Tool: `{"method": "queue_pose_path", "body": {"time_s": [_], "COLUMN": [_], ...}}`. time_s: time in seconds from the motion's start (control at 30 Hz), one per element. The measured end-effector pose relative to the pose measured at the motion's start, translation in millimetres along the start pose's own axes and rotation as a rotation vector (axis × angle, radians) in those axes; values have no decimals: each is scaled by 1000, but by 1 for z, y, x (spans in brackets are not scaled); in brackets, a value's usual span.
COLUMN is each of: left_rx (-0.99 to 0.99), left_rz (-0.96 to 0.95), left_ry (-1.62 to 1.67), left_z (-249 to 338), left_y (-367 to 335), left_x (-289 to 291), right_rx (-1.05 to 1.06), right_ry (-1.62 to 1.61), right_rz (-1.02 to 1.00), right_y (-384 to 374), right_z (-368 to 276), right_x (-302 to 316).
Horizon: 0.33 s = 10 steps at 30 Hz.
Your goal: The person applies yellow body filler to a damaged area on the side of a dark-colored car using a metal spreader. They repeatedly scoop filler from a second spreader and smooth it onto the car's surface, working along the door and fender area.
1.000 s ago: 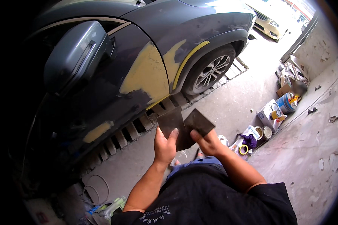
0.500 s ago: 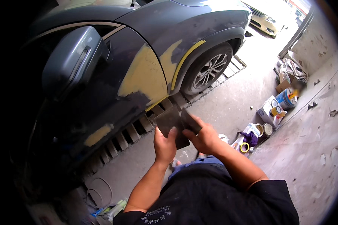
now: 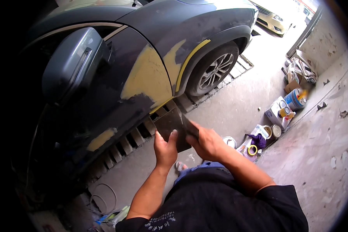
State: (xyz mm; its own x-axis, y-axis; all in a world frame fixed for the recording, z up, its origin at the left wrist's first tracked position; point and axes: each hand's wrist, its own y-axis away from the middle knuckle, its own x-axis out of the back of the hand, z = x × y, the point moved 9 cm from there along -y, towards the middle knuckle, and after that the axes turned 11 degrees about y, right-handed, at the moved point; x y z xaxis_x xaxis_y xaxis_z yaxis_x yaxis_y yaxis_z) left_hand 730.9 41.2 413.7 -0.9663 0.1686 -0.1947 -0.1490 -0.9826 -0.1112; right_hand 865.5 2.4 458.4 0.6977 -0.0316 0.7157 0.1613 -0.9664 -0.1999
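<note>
My left hand is closed on a dark rectangular putty board, thumb lying over its near face. A smaller dark putty spreader is gripped in my right hand, its blade against or very close to the board's right side. Both hands are in front of my body, between me and a dark grey car. Dried yellowish filler covers part of the door, with another filler patch on the fender and a small one lower on the door. Yellow tape edges the wheel arch.
The side mirror juts out at left, and the front wheel stands beyond my hands. Slatted floor grating runs under the car. Cans, a white box and a tape roll line the right wall. A hose lies lower left.
Both hands have shifted slightly left with the board and spreader. The right-hand spreader has turned a little steeper against the board. Both grips are kept.
</note>
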Motion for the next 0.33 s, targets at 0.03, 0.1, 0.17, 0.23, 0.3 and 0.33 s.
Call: {"method": "queue_pose_path", "body": {"time_s": [0.03, 0.1, 0.17, 0.23, 0.3, 0.33], "left_rx": [4, 9, 22, 3, -38, -28], "left_rz": [31, 97, 122, 101, 97, 59], "left_ry": [41, 126, 155, 115, 202, 197], "left_z": [-2, -5, -7, -8, 10, 21], "left_y": [1, 3, -3, -5, -9, -15], "left_x": [2, 8, 12, 17, 16, 13], "right_rx": [36, 88, 33, 60, 150, 22], "right_ry": [-41, 105, 148, 221, 344, 327], "right_rz": [79, 12, -114, -222, -356, -452], "right_y": [-4, 7, 21, 36, 58, 62], "right_z": [-3, -1, 10, 21, 46, 64], "right_x": [9, -17, -40, -58, -91, -98]}}
